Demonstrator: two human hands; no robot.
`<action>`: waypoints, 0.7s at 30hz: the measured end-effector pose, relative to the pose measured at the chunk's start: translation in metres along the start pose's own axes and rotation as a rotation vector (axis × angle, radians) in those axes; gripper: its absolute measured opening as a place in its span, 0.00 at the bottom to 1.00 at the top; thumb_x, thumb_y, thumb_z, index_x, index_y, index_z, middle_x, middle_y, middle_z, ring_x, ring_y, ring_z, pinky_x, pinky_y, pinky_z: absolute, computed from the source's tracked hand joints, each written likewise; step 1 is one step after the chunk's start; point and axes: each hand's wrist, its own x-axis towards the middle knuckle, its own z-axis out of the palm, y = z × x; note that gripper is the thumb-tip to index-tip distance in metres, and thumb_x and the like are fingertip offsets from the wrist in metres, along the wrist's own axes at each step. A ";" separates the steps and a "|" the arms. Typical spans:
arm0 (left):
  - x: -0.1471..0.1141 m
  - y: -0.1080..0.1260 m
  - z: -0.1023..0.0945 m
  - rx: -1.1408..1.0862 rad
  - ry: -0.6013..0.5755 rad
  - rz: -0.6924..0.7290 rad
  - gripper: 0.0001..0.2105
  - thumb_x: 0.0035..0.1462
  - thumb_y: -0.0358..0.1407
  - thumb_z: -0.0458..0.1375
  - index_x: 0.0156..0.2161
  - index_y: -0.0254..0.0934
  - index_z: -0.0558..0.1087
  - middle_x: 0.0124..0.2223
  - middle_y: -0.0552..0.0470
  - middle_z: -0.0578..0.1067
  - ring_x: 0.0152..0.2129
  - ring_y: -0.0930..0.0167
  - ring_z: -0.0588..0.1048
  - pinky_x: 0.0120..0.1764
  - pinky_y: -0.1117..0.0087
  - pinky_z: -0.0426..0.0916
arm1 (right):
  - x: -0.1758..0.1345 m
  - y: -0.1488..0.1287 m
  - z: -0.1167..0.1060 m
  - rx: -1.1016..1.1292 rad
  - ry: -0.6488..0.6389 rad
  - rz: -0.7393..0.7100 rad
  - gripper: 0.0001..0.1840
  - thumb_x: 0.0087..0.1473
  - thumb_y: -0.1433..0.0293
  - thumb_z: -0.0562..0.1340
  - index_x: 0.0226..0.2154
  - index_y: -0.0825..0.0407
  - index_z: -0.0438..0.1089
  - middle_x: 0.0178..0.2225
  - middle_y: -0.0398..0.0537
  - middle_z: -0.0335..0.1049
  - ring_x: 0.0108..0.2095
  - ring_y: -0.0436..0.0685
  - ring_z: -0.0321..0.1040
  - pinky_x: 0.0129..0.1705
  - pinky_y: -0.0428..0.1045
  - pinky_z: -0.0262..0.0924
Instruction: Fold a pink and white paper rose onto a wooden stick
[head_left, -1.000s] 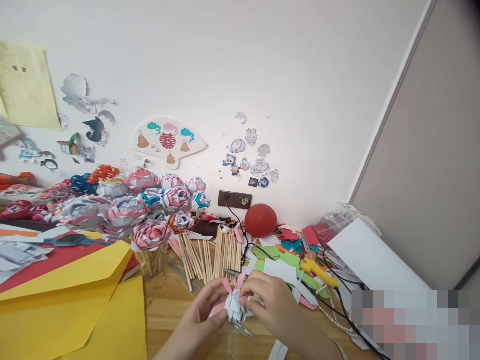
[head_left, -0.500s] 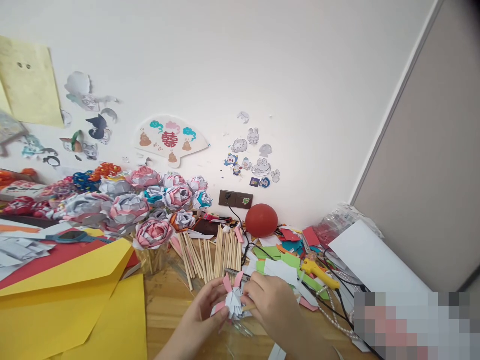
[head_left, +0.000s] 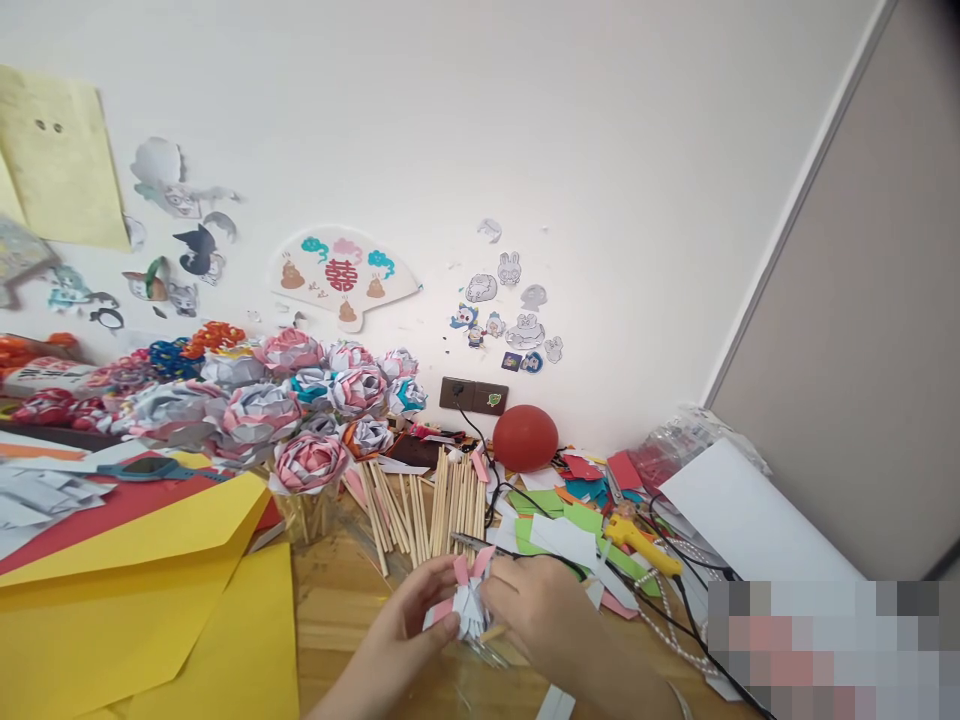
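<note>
Low in the middle of the head view, a white and pink folded-paper flower [head_left: 471, 608] is held by my left hand [head_left: 415, 618]; its thumb presses the near side and the fingers curl behind. From the right, my right hand [head_left: 546, 612] is closed, its fingertips against the flower's petals. A thin wooden stick [head_left: 493, 633] pokes out from under those fingers beside the flower; the rest of it is covered by the hand. Scissors [head_left: 480, 543] lie just behind the flower, partly hidden by my right hand.
Many wooden sticks [head_left: 457, 505] lie behind my hands. Finished paper flowers [head_left: 311, 460] stand at left, above yellow card sheets [head_left: 247, 620]. To the right are paper scraps [head_left: 570, 540], a yellow glue gun [head_left: 641, 545] with a cable, and a bead string. A red balloon [head_left: 525, 438] rests by the wall.
My right fingers have moved over the flower's right side, and the stick's visible end sits lower. My left hand still holds the flower, which has barely shifted.
</note>
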 end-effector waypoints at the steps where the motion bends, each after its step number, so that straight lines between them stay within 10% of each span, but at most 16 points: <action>1: 0.000 0.000 0.000 -0.002 -0.013 -0.005 0.20 0.37 0.42 0.67 0.39 0.44 0.72 0.40 0.52 0.76 0.41 0.65 0.71 0.44 0.65 0.63 | -0.001 0.003 -0.003 0.088 -0.049 -0.006 0.08 0.54 0.73 0.52 0.26 0.53 0.63 0.27 0.43 0.65 0.23 0.51 0.59 0.22 0.45 0.45; 10: 0.001 0.003 0.000 0.006 -0.072 -0.080 0.21 0.36 0.43 0.67 0.40 0.44 0.74 0.42 0.49 0.77 0.41 0.62 0.72 0.43 0.64 0.64 | -0.003 0.020 -0.006 0.698 -0.181 0.269 0.04 0.51 0.72 0.61 0.33 0.50 0.68 0.33 0.40 0.68 0.33 0.49 0.64 0.34 0.41 0.52; 21: 0.003 -0.012 -0.001 -0.069 0.093 -0.135 0.27 0.31 0.45 0.68 0.41 0.41 0.71 0.39 0.48 0.76 0.28 0.67 0.73 0.29 0.69 0.65 | -0.001 0.009 -0.004 0.562 -0.114 0.364 0.02 0.50 0.72 0.61 0.30 0.50 0.68 0.29 0.40 0.68 0.30 0.49 0.62 0.30 0.42 0.50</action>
